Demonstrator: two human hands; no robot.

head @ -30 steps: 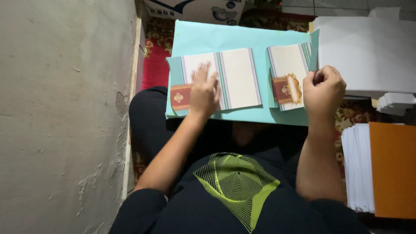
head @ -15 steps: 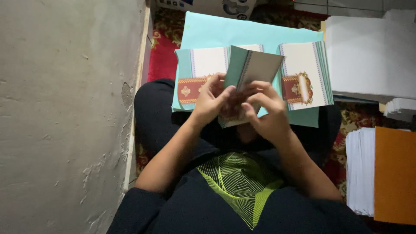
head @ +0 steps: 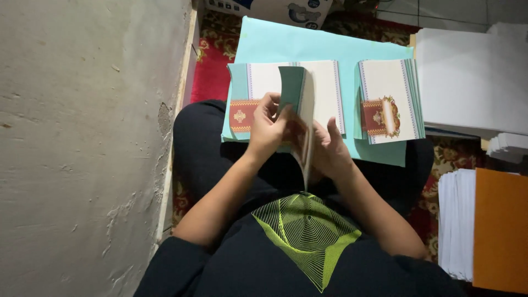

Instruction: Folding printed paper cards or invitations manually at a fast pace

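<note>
A printed card, white with teal edges and a red ornament, stands on edge between my two hands over my lap. My left hand grips its left face and my right hand presses its right face. Behind them a stack of like cards lies flat on a light teal sheet. A second stack of folded cards lies to the right on the same sheet.
A rough plaster wall fills the left. White paper stacks lie at the upper right. An orange sheet lies beside a white paper pile at the lower right. A cardboard box stands at the top, on a red patterned rug.
My hands left the two stacks and came together over my lap holding one card. The card has turned from tilted to nearly edge-on.
</note>
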